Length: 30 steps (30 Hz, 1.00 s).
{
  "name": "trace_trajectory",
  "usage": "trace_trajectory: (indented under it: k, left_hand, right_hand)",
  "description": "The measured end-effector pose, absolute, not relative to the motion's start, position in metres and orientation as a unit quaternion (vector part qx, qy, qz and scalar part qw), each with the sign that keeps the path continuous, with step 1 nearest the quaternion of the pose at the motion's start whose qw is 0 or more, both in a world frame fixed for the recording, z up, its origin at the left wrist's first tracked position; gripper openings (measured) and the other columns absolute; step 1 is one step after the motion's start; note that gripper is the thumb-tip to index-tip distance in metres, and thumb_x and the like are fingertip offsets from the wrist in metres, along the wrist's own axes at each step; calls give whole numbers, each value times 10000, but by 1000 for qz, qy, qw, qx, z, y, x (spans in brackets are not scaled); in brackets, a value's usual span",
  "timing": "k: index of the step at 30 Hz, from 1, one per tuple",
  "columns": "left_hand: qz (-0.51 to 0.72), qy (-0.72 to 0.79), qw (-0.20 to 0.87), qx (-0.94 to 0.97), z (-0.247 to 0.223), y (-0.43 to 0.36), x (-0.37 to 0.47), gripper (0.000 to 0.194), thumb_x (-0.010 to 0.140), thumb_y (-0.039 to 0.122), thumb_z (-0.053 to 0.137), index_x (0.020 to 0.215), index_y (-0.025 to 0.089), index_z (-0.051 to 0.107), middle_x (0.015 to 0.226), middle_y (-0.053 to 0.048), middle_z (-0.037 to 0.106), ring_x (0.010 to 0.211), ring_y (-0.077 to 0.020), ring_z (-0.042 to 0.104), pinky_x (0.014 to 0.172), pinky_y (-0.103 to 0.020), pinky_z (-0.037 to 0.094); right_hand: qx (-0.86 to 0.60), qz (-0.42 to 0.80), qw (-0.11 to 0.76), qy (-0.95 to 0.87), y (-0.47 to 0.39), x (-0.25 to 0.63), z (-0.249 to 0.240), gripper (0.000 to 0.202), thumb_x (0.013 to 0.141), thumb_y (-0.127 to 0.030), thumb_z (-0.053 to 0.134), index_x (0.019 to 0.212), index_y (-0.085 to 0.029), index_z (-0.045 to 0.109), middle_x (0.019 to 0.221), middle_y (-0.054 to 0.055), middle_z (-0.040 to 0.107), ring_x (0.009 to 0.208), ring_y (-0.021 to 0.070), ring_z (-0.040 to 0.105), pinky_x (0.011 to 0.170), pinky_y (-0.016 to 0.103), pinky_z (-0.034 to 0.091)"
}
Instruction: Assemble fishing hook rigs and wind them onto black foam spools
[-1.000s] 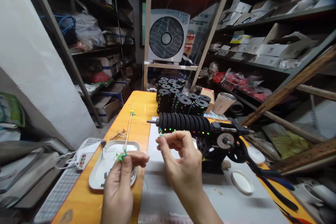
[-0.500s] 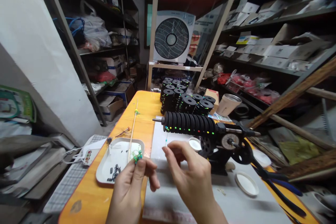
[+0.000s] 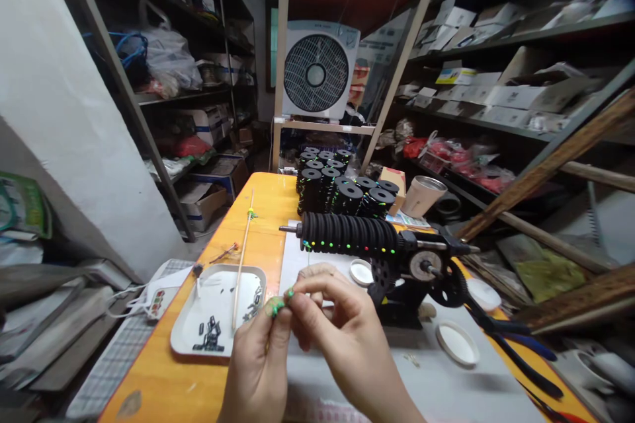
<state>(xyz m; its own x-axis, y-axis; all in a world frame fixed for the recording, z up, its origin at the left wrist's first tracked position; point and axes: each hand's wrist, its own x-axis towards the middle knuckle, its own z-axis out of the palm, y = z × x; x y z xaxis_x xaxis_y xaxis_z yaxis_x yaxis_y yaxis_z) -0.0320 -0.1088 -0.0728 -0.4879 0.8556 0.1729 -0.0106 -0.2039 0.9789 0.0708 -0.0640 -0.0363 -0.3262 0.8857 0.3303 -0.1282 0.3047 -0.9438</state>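
Centrally, a green bundle point(image 3: 274, 307) sits at the fingertips of both hands, in front of the ridged black roller point(image 3: 350, 232).

The left hand point(image 3: 260, 357) pinches the bundle between thumb and forefinger, so it lies at the very tip of that hand; the right hand point(image 3: 342, 324) meets it from the other side, thumb and forefinger close together beside a small green bit point(image 3: 290, 292), though whether they grip it I cannot tell. Both hands are above the table, the bundle just right of the white tray point(image 3: 178, 344), which holds small black pieces point(image 3: 211, 337) and a thin stick point(image 3: 243, 251) leaning over its far rim. Beyond the right hand, a fine thread point(image 3: 308, 258) hangs from the roller's left end; its lower end is hidden.
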Motion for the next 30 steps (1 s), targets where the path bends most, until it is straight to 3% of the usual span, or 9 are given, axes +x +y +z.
trace_trajectory:
  k: [5, 10, 14, 23, 30]
  left_hand:
    - [699, 470, 417, 342, -83, -92, -36, 373, 956, 507, 581, 1008, 180, 753, 972, -83, 775, 961, -228, 700, 845, -303, 557]
    - [738, 438, 411, 307, -87, -87, -44, 349, 939, 509, 611, 897, 195, 755, 1056, -64, 770, 1110, -200, 668, 1009, -274, 500]
    - [744, 454, 376, 315, -88, -90, -49, 359, 908, 538, 640, 839, 208, 763, 969, -43, 768, 1035, -192, 667, 985, -245, 485]
    - [716, 514, 317, 350, -79, -95, -51, 392, 880, 598, 634, 763, 246, 760, 871, -7, 733, 964, -191, 638, 932, -214, 446]
    - [638, 535, 357, 424, -70, -103, -50, 447, 895, 622, 585, 715, 232, 708, 791, -26, 691, 862, -213, 637, 823, -258, 502]
  right_hand:
    - [-340, 289, 565, -694, -58, 70, -43, 120, 964, -222, 576, 908, -205, 681, 799, 27, 709, 641, 135, 677, 549, 218, 565]
    - [-387, 263, 587, -661, -44, 70, -44, 41, 943, -238, 626, 938, -206, 600, 794, 25, 733, 665, 145, 714, 529, 205, 569]
    - [-401, 253, 591, -653, -41, 69, -43, 139, 944, -264, 634, 872, -222, 523, 739, 3, 702, 550, 119, 663, 475, 196, 536]
    - [-396, 216, 566, -691, -37, 69, -50, 171, 962, -236, 595, 846, -235, 470, 699, -18, 670, 553, 124, 668, 465, 190, 483]
    - [-351, 183, 527, -752, -56, 87, -48, 86, 954, -170, 590, 907, -223, 638, 730, -24, 630, 554, 106, 567, 545, 210, 467]
